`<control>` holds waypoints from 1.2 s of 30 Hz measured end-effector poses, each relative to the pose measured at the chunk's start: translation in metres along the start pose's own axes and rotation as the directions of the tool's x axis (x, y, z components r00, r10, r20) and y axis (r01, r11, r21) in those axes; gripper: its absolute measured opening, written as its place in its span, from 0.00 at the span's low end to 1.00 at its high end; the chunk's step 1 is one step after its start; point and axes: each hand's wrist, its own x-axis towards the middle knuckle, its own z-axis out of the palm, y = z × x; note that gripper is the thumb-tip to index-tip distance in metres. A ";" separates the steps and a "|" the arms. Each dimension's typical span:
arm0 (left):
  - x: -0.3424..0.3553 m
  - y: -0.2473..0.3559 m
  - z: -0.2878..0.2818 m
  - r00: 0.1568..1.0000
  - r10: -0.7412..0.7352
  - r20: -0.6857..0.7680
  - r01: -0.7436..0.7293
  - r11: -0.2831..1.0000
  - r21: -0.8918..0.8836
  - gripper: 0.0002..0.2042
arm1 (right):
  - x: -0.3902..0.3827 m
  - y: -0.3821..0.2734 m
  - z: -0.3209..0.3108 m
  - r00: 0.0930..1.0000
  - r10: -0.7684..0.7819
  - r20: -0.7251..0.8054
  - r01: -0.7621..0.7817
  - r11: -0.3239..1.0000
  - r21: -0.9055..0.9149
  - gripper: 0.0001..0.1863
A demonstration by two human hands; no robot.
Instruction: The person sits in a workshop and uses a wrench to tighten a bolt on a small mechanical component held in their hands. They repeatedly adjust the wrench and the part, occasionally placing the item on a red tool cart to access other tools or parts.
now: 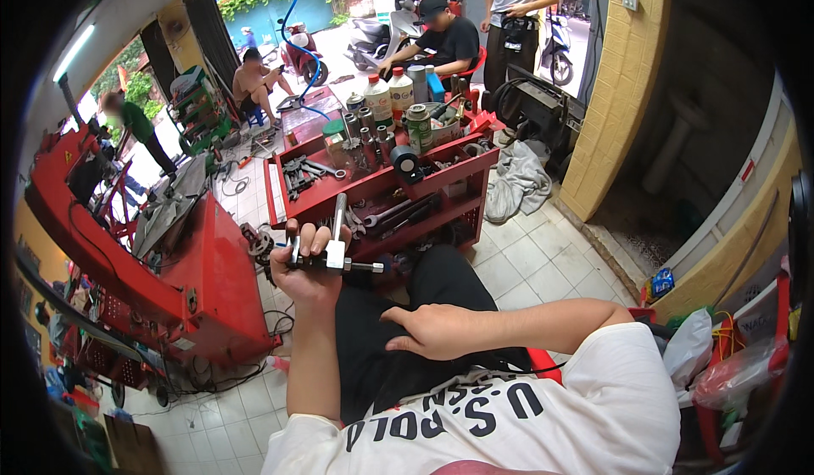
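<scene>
My left hand [303,273] is raised above my left thigh, its fingers wrapped round a metal tool with a silver block [336,256]. From that block one bar points up and a threaded bolt sticks out to the right. A dark, greasy metal part [261,244] shows just left of this hand; whether the hand touches it, I cannot tell. My right hand [437,331] hovers over my lap with the index finger and thumb stretched apart. Nothing shows in it, and its other fingers are partly hidden underneath.
Ahead stands a red tool cart [398,193] with wrenches [315,170], sockets, bottles [377,97] and a roll of black tape [406,164]. A large red machine [222,284] is at the left. A grey cloth [519,178] lies beyond the cart. Several people are farther off.
</scene>
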 end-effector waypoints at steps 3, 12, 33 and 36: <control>-0.001 -0.001 0.003 1.000 -0.012 0.005 0.012 1.000 -0.002 0.14 | 0.006 0.013 0.010 0.996 -0.029 -0.084 0.024 0.998 -0.052 0.33; 0.002 0.003 0.013 1.000 -0.027 0.012 0.027 1.000 0.016 0.14 | 0.040 0.047 0.031 0.945 -0.203 -0.257 0.108 0.934 -0.340 0.32; 0.022 0.019 -0.002 0.987 0.108 -0.122 -0.089 0.984 0.156 0.10 | 0.042 0.046 0.036 0.951 -0.192 -0.242 0.107 0.940 -0.325 0.30; 0.027 0.020 -0.004 0.989 0.102 -0.111 -0.083 0.983 0.161 0.11 | 0.045 0.055 0.040 0.956 -0.177 -0.233 0.100 0.945 -0.310 0.29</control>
